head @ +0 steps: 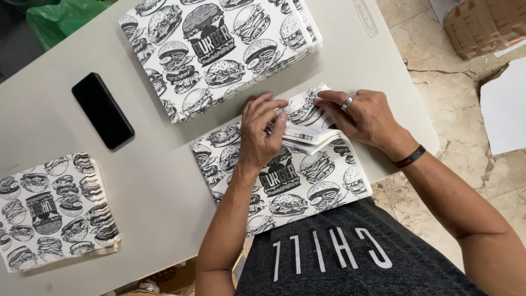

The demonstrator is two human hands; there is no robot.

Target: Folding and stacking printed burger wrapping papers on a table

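Printed paper bags (285, 186), a stack with burger drawings, are lying on the tabletop (159, 181) at its near edge, just before the person. Both hands are working at its far corner: the left hand (262, 134) is pinching a few lifted sheets, fingers (276, 118) clamped together on them, while the right hand (359, 116) is pressing flat, fingers spread on the paper. Two more stacks (219, 49) and a black phone (102, 111) are lying farther off.

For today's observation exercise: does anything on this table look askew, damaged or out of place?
The burger-print sheet under both hands has its top edge folded over. The left hand and right hand press that fold. The stack at left lies slightly fanned. Nothing looks damaged.
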